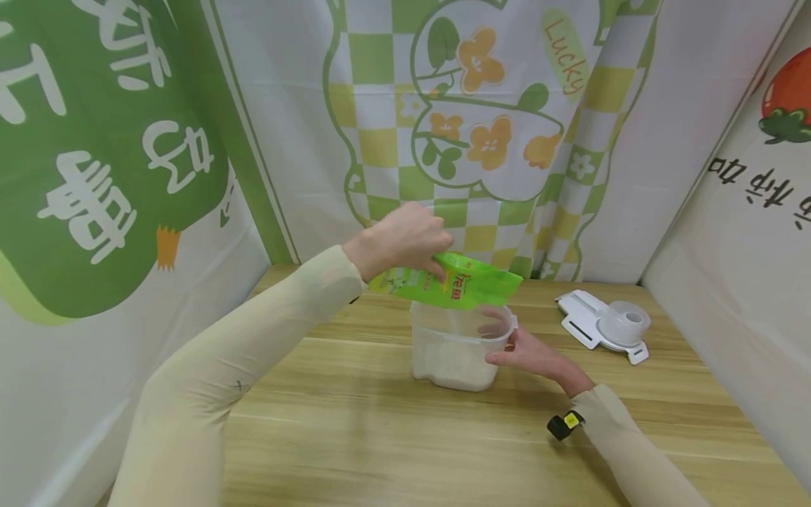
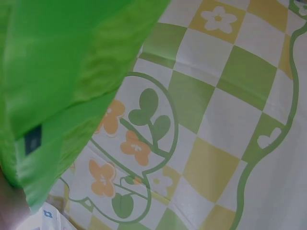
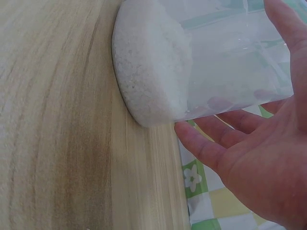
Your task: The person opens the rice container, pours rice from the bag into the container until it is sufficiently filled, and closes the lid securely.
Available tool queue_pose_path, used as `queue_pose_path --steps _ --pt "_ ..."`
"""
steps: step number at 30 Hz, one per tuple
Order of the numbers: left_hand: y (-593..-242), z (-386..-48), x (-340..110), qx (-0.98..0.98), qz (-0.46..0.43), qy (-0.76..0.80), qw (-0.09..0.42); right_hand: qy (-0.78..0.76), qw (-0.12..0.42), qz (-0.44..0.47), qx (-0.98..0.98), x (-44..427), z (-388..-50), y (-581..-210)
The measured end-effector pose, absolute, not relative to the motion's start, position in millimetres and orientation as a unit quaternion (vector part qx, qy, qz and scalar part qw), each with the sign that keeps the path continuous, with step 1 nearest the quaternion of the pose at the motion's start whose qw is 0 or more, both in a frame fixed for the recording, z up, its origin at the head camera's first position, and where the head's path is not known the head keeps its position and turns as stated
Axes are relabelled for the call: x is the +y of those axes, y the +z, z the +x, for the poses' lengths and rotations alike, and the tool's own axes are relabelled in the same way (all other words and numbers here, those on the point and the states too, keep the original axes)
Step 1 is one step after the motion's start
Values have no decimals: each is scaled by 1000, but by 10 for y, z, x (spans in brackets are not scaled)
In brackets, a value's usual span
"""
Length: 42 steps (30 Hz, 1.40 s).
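Observation:
In the head view, my left hand (image 1: 408, 239) grips a bright green plastic bag (image 1: 469, 282) from above, with the bag lying sideways over a clear plastic container (image 1: 446, 327). The bag fills much of the left wrist view's left side (image 2: 67, 62). White grains that look like rice (image 3: 151, 72) cover the lower part of the container, which stands upright on the table. My right hand (image 1: 529, 355) holds the container's right side, thumb in front and fingers round the back (image 3: 259, 148). Whether grains are falling from the bag cannot be seen.
A white lid (image 1: 583, 310) with a translucent round cup-like piece (image 1: 624, 324) lies on the wooden table (image 1: 342, 436) to the right. Printed cloth (image 1: 380, 141) hangs behind the table, and fabric walls stand at both sides. A black wrist device (image 1: 560, 427) sits by my right sleeve.

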<state>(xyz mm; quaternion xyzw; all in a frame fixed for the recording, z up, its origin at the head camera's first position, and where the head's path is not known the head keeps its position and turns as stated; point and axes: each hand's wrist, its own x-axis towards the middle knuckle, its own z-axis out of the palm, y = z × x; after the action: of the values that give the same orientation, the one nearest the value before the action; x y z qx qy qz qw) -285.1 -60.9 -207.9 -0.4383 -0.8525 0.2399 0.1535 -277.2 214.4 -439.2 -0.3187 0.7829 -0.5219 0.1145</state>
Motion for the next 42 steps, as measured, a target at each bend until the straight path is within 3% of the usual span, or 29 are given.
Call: queue_pose_path --steps 21,42 --pt "-2073 -2854 -562 -862 -428 239 130 -517 127 -306 789 2168 -2768 -4402" --pt "-2040 -2849 -523 -863 -428 230 141 -522 133 -313 782 2159 -2777 -4391"
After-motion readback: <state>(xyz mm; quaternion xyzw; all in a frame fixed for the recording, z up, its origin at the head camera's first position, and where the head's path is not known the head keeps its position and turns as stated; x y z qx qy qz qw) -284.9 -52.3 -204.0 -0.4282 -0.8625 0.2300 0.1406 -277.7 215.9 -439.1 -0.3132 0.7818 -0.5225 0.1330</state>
